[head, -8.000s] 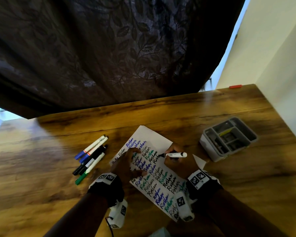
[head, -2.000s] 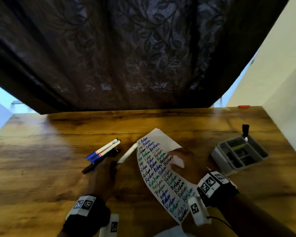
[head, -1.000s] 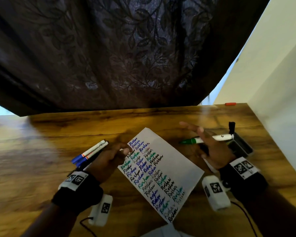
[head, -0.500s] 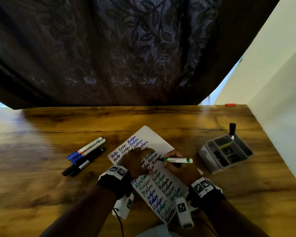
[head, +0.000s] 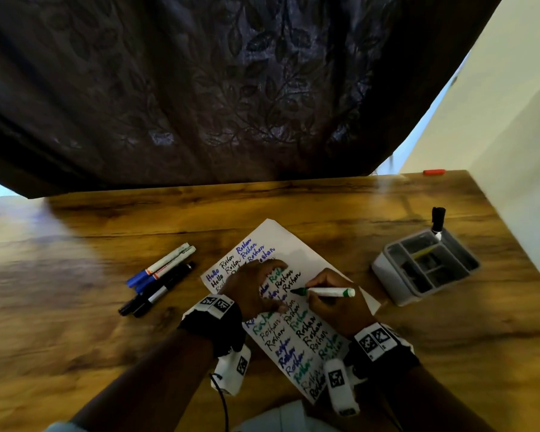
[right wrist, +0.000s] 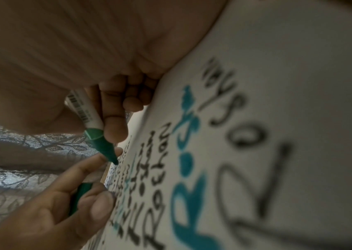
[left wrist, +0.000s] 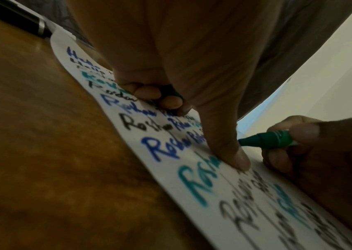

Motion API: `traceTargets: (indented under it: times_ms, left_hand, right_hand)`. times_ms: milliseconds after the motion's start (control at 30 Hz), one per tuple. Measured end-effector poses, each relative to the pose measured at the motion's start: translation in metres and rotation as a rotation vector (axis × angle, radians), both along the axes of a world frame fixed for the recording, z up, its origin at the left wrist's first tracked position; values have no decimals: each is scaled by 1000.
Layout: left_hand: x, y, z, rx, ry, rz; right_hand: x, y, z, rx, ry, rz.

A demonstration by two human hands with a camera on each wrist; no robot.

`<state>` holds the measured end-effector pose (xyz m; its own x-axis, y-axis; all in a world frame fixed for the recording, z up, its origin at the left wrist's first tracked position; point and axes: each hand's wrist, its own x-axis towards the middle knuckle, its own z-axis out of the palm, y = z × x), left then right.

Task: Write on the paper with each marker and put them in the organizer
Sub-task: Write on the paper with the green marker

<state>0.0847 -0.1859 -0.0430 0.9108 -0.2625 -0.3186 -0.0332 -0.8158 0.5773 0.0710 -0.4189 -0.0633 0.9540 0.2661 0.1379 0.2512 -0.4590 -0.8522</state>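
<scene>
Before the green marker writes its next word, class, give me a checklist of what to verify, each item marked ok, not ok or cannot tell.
1. Cap off the green marker: ok, tip bare; the cap is in the left hand.
2. Right hand grip on the marker: ok, fingers wrapped round the barrel.
3. Paper held down: ok, left thumb presses it.
4. Tip touching the paper: cannot tell.
5. Organizer has room: ok, one black marker stands in it.
6. Other markers done: not ok, four lie left of the paper.
</scene>
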Motion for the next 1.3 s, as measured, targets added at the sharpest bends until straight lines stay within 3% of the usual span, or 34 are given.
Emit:
traceTargets:
  times_ms: [600, 1033, 1300]
  left_hand:
    - [-2, 1, -2, -10, 2, 9]
    - [-3, 0, 1, -30, 2, 6]
    - [-3, 1, -2, -35, -4, 16]
  right_hand:
    - [1, -1, -5, -38, 31, 29]
    - [0, -1, -6, -32, -14, -83]
    - [1, -1, -4, -71, -10, -59]
